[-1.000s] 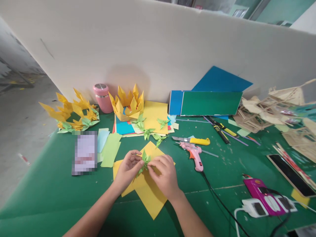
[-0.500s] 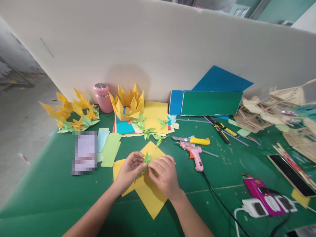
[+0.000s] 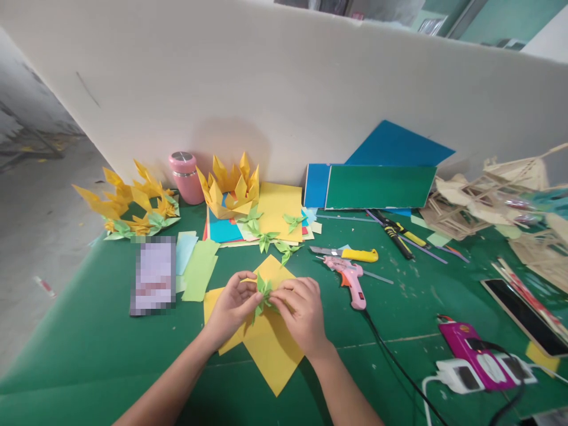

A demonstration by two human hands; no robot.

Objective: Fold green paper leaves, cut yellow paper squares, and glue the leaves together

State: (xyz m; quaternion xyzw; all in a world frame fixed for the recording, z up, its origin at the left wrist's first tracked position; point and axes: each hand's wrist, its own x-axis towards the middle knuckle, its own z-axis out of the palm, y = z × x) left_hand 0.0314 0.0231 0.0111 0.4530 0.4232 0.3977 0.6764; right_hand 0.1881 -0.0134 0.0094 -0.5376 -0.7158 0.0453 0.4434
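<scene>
Between my two hands is a small green folded-paper flower (image 3: pixel 265 286) with pointed petals. My left hand (image 3: pixel 236 305) pinches its left side between thumb and fingers. My right hand (image 3: pixel 298 310) grips its right side with the fingertips. Both hands are above yellow paper squares (image 3: pixel 276 367) that overlap on the table. More green paper flowers (image 3: pixel 267 241) lie just beyond, beside and on a stack of coloured sheets (image 3: pixel 281 204). The fingers hide part of the held flower.
A pink glue gun (image 3: pixel 350 278) and a yellow utility knife (image 3: pixel 355 254) lie to the right. Behind stand a yellow paper crown (image 3: pixel 231 195), a pink flask (image 3: pixel 186 180) and another crown (image 3: pixel 133 201). Green paper strips (image 3: pixel 199 272) lie left; a magenta power strip (image 3: pixel 470 349) sits right.
My right fingers have shifted slightly right and spread along the green flower's petals, so more of it shows. My left hand has barely moved and keeps its pinch.
</scene>
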